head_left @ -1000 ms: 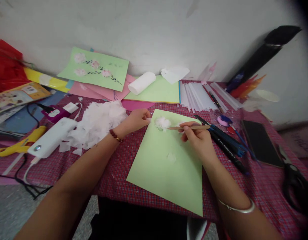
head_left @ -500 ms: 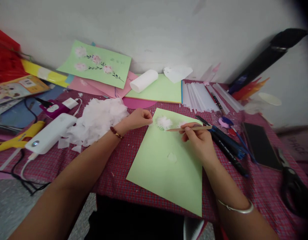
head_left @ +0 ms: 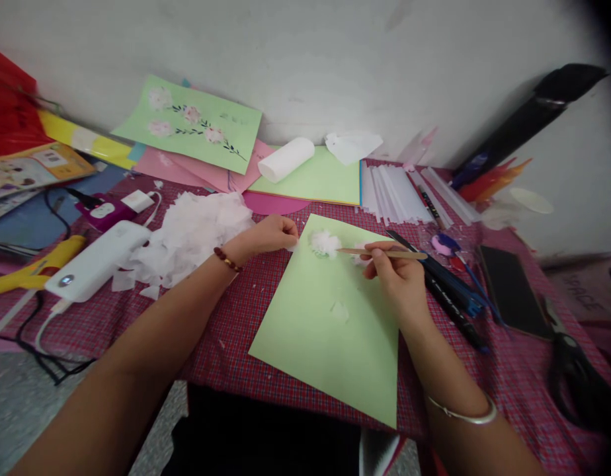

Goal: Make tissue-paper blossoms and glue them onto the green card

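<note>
A sheet of light green paper (head_left: 335, 357) lies on the table in front of me. Near its top sits a fluffy white paper flower (head_left: 325, 244); a second pale tuft is partly hidden behind my right fingers. My right hand (head_left: 397, 281) grips a thin wooden stick (head_left: 407, 255), whose pointed end is at the flower's right edge. By the sheet's upper left edge, my left hand (head_left: 273, 235) is closed in a pinch; what it holds, if anything, is too small to make out. A small whitish scrap (head_left: 340, 311) rests mid-sheet.
Left of my left hand is a heap of white tissue pieces (head_left: 196, 228), beside a white power bank (head_left: 97, 261) and yellow glue gun (head_left: 35, 268). A finished flower picture (head_left: 201, 155) leans behind. Pens (head_left: 454, 311), a phone (head_left: 514, 291) and scissors (head_left: 573, 370) lie right.
The stick's tip has moved slightly up and right along the flower's edge, together with my right hand. My left hand has shifted a little to the left, still pinched.
</note>
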`<state>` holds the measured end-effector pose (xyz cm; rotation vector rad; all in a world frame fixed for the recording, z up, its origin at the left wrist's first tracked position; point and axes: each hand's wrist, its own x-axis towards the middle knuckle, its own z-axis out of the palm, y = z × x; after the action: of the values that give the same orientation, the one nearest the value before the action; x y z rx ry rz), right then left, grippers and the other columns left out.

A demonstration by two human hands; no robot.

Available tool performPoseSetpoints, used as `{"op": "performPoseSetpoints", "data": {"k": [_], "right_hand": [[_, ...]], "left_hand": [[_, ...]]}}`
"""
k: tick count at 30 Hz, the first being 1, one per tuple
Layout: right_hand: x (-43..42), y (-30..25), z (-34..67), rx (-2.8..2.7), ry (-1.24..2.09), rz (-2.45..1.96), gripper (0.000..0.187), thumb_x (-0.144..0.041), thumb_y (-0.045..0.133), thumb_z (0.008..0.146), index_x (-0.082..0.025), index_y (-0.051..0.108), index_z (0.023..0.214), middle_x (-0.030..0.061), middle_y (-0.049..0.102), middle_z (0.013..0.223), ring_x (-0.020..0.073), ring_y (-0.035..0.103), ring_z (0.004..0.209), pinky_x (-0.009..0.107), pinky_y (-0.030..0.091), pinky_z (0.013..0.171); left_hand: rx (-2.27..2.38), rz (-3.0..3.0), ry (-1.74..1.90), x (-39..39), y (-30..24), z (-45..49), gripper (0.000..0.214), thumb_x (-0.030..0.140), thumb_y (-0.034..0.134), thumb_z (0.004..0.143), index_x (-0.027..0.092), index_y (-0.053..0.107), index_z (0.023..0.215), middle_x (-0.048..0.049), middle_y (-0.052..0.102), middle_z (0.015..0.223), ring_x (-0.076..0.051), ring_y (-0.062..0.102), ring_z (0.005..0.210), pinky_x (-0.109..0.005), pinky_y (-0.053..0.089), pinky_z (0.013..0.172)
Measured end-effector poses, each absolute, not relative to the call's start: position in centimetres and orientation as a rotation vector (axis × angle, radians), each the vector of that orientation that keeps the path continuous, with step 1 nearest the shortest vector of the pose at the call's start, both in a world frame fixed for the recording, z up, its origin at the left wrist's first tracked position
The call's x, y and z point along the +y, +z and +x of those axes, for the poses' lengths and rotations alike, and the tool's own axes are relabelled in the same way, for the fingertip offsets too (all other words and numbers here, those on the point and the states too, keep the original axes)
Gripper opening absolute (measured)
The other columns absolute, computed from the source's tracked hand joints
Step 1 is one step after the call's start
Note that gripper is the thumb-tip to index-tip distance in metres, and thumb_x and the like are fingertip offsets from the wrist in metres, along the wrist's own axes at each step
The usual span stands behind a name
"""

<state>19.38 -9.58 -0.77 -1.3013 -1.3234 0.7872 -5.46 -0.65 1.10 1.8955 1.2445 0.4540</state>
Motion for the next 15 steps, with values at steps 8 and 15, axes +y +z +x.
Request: {"op": "performPoseSetpoints", "data": {"k": [8, 15], "right_hand": [[-10.02, -0.3, 19.05, -1.277, 0.815, -1.243, 0.014, -0.03, 0.056, 0.086, -0.02, 0.065, 0.082, 0.0002, 0.062, 0.071, 0.0107, 0.056, 0.055, 0.025, 0.048, 0.053], [-9.77, -0.25, 18.68, -1.324, 0.831, -1.277, 0.014, -0.032, 0.058, 0.083, -0.019, 0.064, 0.08, 0.0006, 0.061, 0.072, 0.0115, 0.056, 0.057, 0.025, 0.049, 0.054]], "left_hand": [[1.266, 1.876, 0.481, -0.61, 0.95, -5.51, 0.008, 0.02, 0.056, 0.066, 0.017, 0.063, 0.063, 0.0004, 0.055, 0.059, -0.009, 0.039, 0.051, -0.023, 0.028, 0.049], [1.271, 1.859, 0.491, -0.53, 0.69, -5.48, 0.007, 0.021, 0.057, 0.065, 0.018, 0.063, 0.062, 0.0006, 0.054, 0.059, -0.009, 0.04, 0.051, -0.024, 0.028, 0.049]]}}
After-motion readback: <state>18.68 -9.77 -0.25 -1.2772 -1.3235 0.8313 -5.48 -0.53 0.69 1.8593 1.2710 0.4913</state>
